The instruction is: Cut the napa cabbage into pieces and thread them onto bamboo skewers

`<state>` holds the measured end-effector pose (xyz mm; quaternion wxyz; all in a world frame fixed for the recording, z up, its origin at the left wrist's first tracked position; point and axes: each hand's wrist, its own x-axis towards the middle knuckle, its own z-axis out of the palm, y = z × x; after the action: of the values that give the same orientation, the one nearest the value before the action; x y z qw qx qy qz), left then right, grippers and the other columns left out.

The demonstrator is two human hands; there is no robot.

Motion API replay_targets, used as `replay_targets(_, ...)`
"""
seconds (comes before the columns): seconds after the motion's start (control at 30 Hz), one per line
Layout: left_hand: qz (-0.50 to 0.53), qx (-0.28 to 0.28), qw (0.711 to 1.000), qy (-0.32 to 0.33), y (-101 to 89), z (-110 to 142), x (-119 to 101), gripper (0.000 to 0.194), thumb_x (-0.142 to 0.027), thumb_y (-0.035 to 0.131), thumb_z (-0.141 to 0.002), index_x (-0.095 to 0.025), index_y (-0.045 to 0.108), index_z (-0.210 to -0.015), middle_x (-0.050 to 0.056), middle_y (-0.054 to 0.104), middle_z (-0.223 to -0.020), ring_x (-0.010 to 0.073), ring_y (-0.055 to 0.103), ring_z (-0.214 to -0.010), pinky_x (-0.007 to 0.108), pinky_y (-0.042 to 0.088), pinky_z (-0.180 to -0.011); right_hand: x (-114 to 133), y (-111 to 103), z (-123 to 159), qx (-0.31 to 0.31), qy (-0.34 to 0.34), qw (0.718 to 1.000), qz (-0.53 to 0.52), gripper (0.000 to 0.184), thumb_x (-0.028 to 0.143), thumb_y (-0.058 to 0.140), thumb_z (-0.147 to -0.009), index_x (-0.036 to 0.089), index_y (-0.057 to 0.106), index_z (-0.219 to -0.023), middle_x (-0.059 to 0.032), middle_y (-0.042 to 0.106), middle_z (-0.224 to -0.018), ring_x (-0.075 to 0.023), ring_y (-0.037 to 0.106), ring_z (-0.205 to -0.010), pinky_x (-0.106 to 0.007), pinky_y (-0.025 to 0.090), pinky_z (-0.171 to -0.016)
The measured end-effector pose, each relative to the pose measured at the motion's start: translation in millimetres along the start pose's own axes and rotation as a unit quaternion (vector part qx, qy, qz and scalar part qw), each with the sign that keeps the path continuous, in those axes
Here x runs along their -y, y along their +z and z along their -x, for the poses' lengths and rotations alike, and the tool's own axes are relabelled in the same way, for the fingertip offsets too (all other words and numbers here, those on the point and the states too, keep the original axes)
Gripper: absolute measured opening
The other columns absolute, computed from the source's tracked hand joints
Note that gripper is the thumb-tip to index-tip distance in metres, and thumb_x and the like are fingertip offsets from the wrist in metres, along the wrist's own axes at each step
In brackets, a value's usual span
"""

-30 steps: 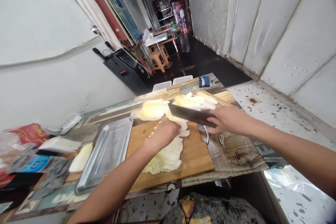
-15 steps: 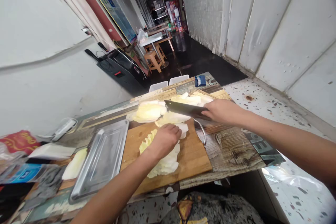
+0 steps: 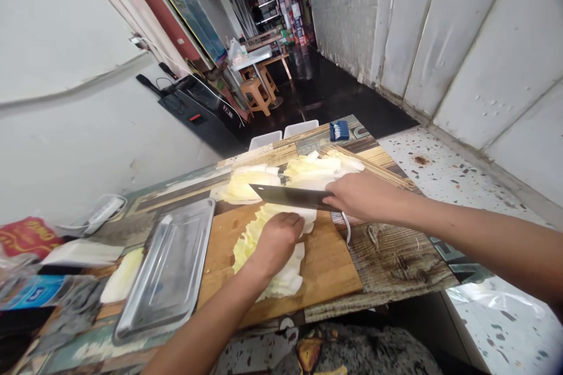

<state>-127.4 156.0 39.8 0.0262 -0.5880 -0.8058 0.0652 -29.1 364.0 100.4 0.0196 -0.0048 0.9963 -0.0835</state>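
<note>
My right hand [image 3: 349, 194] was closed around the handle of a dark cleaver [image 3: 288, 195], whose broad blade reached left across the far edge of the cutting board, above the leaves there. My left hand [image 3: 281, 240] lay over the cabbage leaves [image 3: 291, 272] on the board, palm down with the fingers bent inward; my own knuckles hid the fingertips, so I could not tell whether they pinched a leaf or only pressed on it.

Those leaves overlapped on the wooden cutting board [image 3: 332, 269], frilly yellow edges to the left and pale stems to the right. A metal handle [image 3: 347, 229] stuck out at the board's right side, just below my right wrist.

Beyond the board, two more heaps of leaves lay on the patterned table [image 3: 396, 258]: a left heap [image 3: 250, 184] and a right heap [image 3: 313, 170]. Thin wooden sticks [image 3: 387, 173] lay to the right of them, and a small blue box [image 3: 339, 130] sat near the far edge, with two white containers [image 3: 301, 128] just past that edge.

To the left of the board was a shallow metal tray [image 3: 167, 272], then a single leaf [image 3: 123, 276], a grey cloth [image 3: 74, 312] and a red package [image 3: 30, 237].
</note>
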Motion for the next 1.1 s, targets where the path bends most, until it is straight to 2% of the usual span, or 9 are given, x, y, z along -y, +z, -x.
replay_targets(0.1, -0.014, -0.026, 0.999, -0.022, 0.1, 3, 3, 0.02, -0.01, 0.048, -0.091, -0.014, 0.068, -0.093, 0.011, 0.071, -0.096, 0.024, 0.064, -0.09, 0.035, 0.051, -0.081, -1, 0, -1, -0.003, 0.005, 1.0, -0.004, 0.037, 0.038, 0.042, -0.094, 0.016, 0.071, -0.088, -0.0129, 0.071, -0.078, -0.0258, 0.067, -0.076, -0.03, 0.039, -0.059)
replay_targets(0.23, -0.003, 0.006, 1.0, -0.019, 0.4, 3, -2, 0.018, -0.01, 0.05, -0.09, -0.013, 0.067, -0.089, 0.011, 0.07, -0.095, 0.0229, 0.063, -0.087, 0.033, 0.051, -0.077, 2, -1, -3, 0.004, 0.017, 1.0, -0.008, 0.038, 0.039, 0.041, -0.095, 0.016, 0.071, -0.088, -0.0132, 0.071, -0.079, -0.0263, 0.067, -0.076, -0.03, 0.039, -0.059)
replay_targets(0.4, -0.047, 0.009, 0.998, -0.046, 0.4, 8, -5, 0.014, -0.012, 0.054, -0.088, -0.015, 0.067, -0.089, 0.011, 0.07, -0.092, 0.0237, 0.063, -0.086, 0.034, 0.05, -0.077, 6, 3, -5, 0.027, 0.004, 0.999, -0.019, 0.036, 0.039, 0.042, -0.095, 0.016, 0.071, -0.093, -0.0136, 0.072, -0.084, -0.0256, 0.067, -0.079, -0.03, 0.041, -0.062)
replay_targets(0.6, -0.021, 0.037, 0.997, -0.07, 2.9, 8, -6, 0.019, -0.009, 0.052, -0.088, -0.014, 0.068, -0.096, 0.012, 0.07, -0.103, 0.0242, 0.065, -0.092, 0.034, 0.053, -0.081, 8, 3, -7, 0.034, 0.01, 0.999, -0.027, 0.037, 0.038, 0.042, -0.095, 0.016, 0.071, -0.093, -0.0141, 0.072, -0.082, -0.027, 0.068, -0.079, -0.03, 0.04, -0.06)
replay_targets(0.77, 0.003, 0.028, 0.997, -0.072, 2.1, -1, -4, 0.024, -0.01, 0.05, -0.09, -0.011, 0.066, -0.108, 0.014, 0.067, -0.118, 0.0245, 0.063, -0.105, 0.033, 0.051, -0.09, 12, 0, -11, 0.053, 0.016, 0.998, -0.022, 0.034, 0.036, 0.043, -0.095, 0.014, 0.07, -0.095, -0.0156, 0.072, -0.085, -0.0283, 0.068, -0.082, -0.03, 0.04, -0.06)
replay_targets(0.87, 0.012, 0.044, 0.997, -0.07, -4.7, -3, 4, 0.027, -0.009, 0.046, -0.092, -0.011, 0.065, -0.111, 0.013, 0.068, -0.11, 0.0235, 0.063, -0.1, 0.032, 0.051, -0.086, 12, 1, -14, 0.063, 0.016, 0.998, -0.018, 0.034, 0.035, 0.044, -0.095, 0.014, 0.071, -0.095, -0.0164, 0.072, -0.088, -0.0294, 0.069, -0.083, -0.031, 0.039, -0.059)
replay_targets(1.0, -0.021, 0.088, 0.993, -0.069, -13.2, 1, 11, 0.018, -0.01, 0.05, -0.089, -0.013, 0.068, -0.091, 0.011, 0.069, -0.091, 0.0253, 0.063, -0.091, 0.033, 0.051, -0.077, 11, 2, -16, 0.059, 0.016, 0.998, -0.017, 0.035, 0.036, 0.044, -0.094, 0.014, 0.071, -0.094, -0.0158, 0.072, -0.086, -0.0288, 0.069, -0.082, -0.031, 0.039, -0.059)
replay_targets(1.1, -0.029, 0.087, 0.994, -0.066, -10.3, 6, 9, 0.017, -0.01, 0.051, -0.088, -0.013, 0.068, -0.092, 0.011, 0.069, -0.094, 0.0249, 0.063, -0.09, 0.034, 0.051, -0.077, 11, 1, -16, 0.058, 0.007, 0.998, -0.011, 0.035, 0.035, 0.045, -0.094, 0.013, 0.071, -0.093, -0.016, 0.072, -0.086, -0.0291, 0.069, -0.082, -0.031, 0.039, -0.059)
